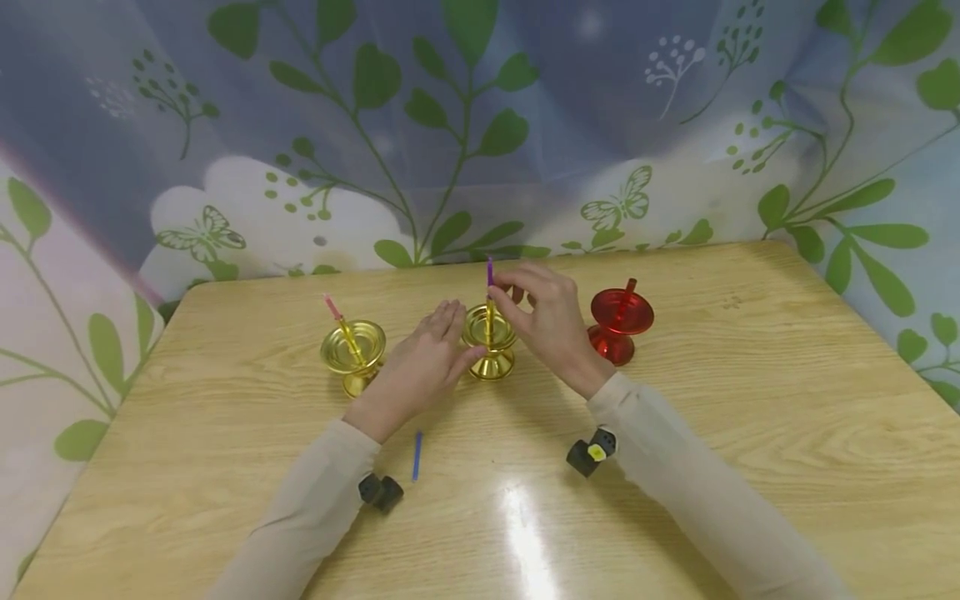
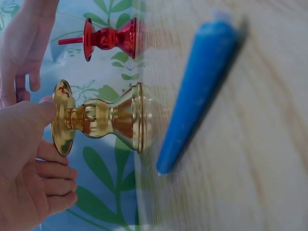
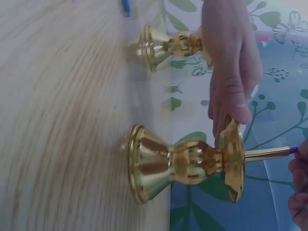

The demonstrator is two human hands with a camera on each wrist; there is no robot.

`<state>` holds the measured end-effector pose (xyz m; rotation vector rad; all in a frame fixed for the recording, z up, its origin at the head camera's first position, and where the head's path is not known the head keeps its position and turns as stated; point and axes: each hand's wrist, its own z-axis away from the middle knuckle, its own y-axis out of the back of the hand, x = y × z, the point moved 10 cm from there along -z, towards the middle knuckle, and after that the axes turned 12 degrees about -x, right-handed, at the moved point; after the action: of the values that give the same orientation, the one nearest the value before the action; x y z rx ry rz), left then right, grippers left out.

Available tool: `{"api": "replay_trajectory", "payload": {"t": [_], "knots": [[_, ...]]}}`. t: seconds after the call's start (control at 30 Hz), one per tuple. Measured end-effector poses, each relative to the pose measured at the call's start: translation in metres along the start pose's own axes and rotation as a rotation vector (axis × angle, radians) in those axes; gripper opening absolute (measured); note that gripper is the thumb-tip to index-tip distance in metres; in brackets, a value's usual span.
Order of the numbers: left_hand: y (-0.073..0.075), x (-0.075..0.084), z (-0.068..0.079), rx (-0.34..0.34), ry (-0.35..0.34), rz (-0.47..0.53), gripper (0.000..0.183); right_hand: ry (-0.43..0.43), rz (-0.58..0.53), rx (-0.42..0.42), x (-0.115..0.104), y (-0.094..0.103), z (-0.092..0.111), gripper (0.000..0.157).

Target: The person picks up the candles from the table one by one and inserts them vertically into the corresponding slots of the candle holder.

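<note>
In the head view, a gold candle holder [image 1: 491, 364] stands upright at the middle of the table. My left hand [image 1: 422, 360] holds its dish from the left, thumb at the near rim and the other fingers along the side. In the right wrist view, its thumb [image 3: 240, 111] meets the edge of the dish [image 3: 233, 166]. My right hand [image 1: 551, 321] pinches a thin purple candle [image 1: 490, 273] between thumb and forefinger. The candle stands upright at the top of the holder's gold tube [image 3: 267, 154]; its lower end is hidden.
Left of my hands stands another gold candle holder [image 1: 358, 382] with a pink candle [image 1: 332, 307] tilted in its tube. A red candle holder [image 1: 613, 344] with a red tube stands to the right. A blue candle [image 1: 417, 457] lies nearer on the wooden table [image 1: 750, 358], before a leaf-patterned cloth [image 1: 585, 108].
</note>
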<state>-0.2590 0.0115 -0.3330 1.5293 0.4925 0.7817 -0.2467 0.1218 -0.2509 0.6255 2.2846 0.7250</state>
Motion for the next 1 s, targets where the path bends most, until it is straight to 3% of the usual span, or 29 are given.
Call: {"api": "replay_trajectory", "payload": {"t": [0.23,0.43,0.7,1.0], "knots": [[0.001,0.001,-0.002,-0.009,-0.001,-0.011,0.069,0.045,0.006,0.018,-0.001,0.001,0.002,0.005],[0.000,0.001,-0.002,-0.017,-0.001,-0.013,0.069,0.023,-0.055,0.043,0.003,0.002,0.004,0.004],[0.001,0.001,-0.003,-0.006,-0.005,-0.024,0.069,0.009,-0.055,0.048,0.008,0.000,0.006,0.004],[-0.001,-0.002,-0.001,-0.021,0.008,-0.014,0.070,-0.033,-0.033,-0.032,0.008,0.004,0.014,0.011]]}}
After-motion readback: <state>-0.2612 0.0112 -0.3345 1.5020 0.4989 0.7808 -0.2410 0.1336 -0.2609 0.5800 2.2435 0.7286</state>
